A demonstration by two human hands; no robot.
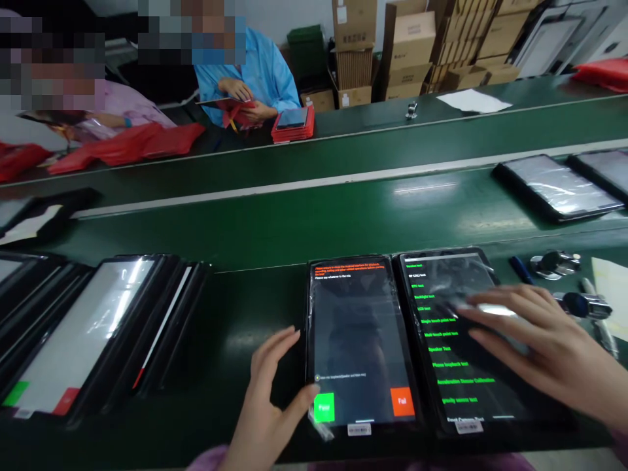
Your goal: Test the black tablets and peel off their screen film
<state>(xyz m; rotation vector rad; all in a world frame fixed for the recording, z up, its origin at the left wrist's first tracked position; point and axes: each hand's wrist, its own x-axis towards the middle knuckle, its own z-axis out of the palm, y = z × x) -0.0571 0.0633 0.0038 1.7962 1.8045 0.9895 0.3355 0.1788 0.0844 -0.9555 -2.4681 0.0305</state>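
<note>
Two tablets lie side by side on the green bench. On the left tablet (360, 327) a dark screen shows a green button and a red "Fail" button. My left hand (275, 386) is at its lower left edge, thumb by the green button, fingers apart and holding nothing. The right tablet (451, 366) shows a list of test names, mostly in green. Over its upper right part hovers my right hand (534, 340), fingers stretched out and slightly blurred; whether they touch the glass I cannot tell. Clear film wrinkles on both tablets.
Several tablets (93, 327) lean together at left. More tablets (564, 183) lie far right. Metal clamp-like parts (554, 263) and a white sheet (611, 288) sit right of my hand. Across the bench, a person in blue (267, 72) handles something beside stacked red sleeves (293, 129).
</note>
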